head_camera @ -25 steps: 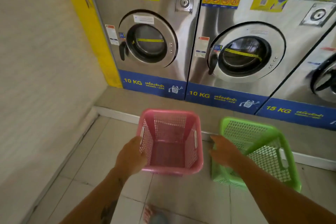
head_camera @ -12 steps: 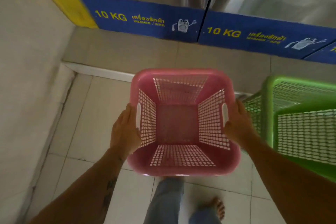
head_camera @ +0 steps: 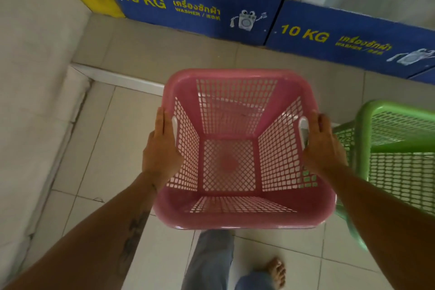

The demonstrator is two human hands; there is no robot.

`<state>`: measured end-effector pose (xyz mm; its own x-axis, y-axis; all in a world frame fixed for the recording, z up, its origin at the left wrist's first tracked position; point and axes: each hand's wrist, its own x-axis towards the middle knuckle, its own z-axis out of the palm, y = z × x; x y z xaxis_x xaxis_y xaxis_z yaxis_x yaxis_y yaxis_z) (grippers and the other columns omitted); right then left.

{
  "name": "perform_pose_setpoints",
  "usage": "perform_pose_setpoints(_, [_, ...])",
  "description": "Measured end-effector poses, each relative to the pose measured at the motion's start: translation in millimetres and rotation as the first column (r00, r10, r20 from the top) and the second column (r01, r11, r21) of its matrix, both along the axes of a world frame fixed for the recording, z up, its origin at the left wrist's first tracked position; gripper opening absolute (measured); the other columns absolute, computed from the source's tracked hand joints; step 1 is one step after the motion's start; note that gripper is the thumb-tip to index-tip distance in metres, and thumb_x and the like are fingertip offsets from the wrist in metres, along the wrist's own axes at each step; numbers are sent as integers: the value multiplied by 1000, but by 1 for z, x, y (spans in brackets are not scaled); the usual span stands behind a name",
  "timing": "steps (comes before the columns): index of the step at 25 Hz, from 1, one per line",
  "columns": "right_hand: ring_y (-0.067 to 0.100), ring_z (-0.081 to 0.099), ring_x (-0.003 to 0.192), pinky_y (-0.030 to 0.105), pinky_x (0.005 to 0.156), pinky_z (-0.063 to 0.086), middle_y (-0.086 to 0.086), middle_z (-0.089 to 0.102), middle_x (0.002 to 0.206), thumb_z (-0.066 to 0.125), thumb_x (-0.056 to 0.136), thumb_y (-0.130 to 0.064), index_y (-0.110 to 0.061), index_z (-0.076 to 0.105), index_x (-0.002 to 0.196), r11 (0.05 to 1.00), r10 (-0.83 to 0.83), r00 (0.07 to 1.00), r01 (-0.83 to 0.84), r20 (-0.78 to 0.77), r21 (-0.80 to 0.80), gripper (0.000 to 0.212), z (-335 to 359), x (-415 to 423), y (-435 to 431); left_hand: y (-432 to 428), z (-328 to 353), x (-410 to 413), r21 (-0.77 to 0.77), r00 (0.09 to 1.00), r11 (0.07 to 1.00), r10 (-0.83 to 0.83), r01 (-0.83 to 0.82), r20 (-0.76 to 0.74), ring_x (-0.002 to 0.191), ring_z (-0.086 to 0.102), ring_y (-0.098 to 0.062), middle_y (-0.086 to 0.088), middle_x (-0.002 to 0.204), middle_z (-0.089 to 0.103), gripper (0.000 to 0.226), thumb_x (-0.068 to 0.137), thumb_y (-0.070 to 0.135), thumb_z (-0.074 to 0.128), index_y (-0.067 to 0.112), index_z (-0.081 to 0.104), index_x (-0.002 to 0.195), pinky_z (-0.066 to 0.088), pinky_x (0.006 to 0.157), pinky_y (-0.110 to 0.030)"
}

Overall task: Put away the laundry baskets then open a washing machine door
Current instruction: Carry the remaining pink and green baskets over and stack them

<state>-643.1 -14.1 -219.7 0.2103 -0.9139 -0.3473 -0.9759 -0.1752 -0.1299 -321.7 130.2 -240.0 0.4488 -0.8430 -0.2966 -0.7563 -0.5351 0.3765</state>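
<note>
Tiled floor [head_camera: 131, 148] meets two washers' blue panels [head_camera: 193, 7]. Between left hand [head_camera: 162, 148] and right hand [head_camera: 322, 146], both gripping its sides, hangs an empty pink basket [head_camera: 235, 216]. Green basket [head_camera: 397, 129] sits beside the right hand.

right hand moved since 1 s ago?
Yes. The right hand left the green basket and now grips the pink basket at its right handle, beside the green one.

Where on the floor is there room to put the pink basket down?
Bare tiles lie left of the pink basket, between it and the wall. The right side is crowded: the green basket sits close beside it.
</note>
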Motion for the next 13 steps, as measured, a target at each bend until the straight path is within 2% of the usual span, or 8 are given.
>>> perform_pose_setpoints(3, [40, 60, 104, 43, 70, 54, 11, 38, 132, 72, 63, 1, -14, 24, 145, 997, 82, 996, -82, 38, -5, 96, 51, 9, -4, 17, 53, 10, -48, 999, 998, 41, -41, 0, 115, 58, -23, -1, 162, 17, 96, 81, 17, 69, 24, 8, 154, 55, 74, -28])
perform_pose_setpoints(6, [40, 56, 109, 45, 79, 53, 9, 35, 138, 68, 65, -2, -16, 24, 146, 989, 148, 985, -146, 93, -37, 94, 111, 12, 9, 53, 117, 8, -121, 997, 990, 72, -72, -6, 110, 61, -23, -1, 152, 36, 86, 80, 18, 69, 25, 21, 151, 59, 78, -34])
perform_pose_setpoints(10, [45, 59, 98, 46, 74, 53, 13, 36, 135, 64, 66, 1, -13, 25, 146, 964, 266, 942, -255, 205, -79, 91, 193, 8, 40, 118, 201, -11, -166, 981, 969, 191, -184, 23, 119, 58, -29, 0, 158, 30, 90, 79, 16, 65, 32, 16, 153, 57, 87, -46])
perform_pose_setpoints(13, [42, 55, 109, 43, 79, 50, 13, 34, 139, 67, 68, 1, -10, 22, 147, 928, 371, 881, -344, 294, -140, 92, 255, -2, 72, 179, 257, -38, -229, 953, 939, 286, -257, 104, 129, 51, -33, -3, 159, 29, 95, 75, 18, 65, 34, 13, 153, 51, 98, -48])
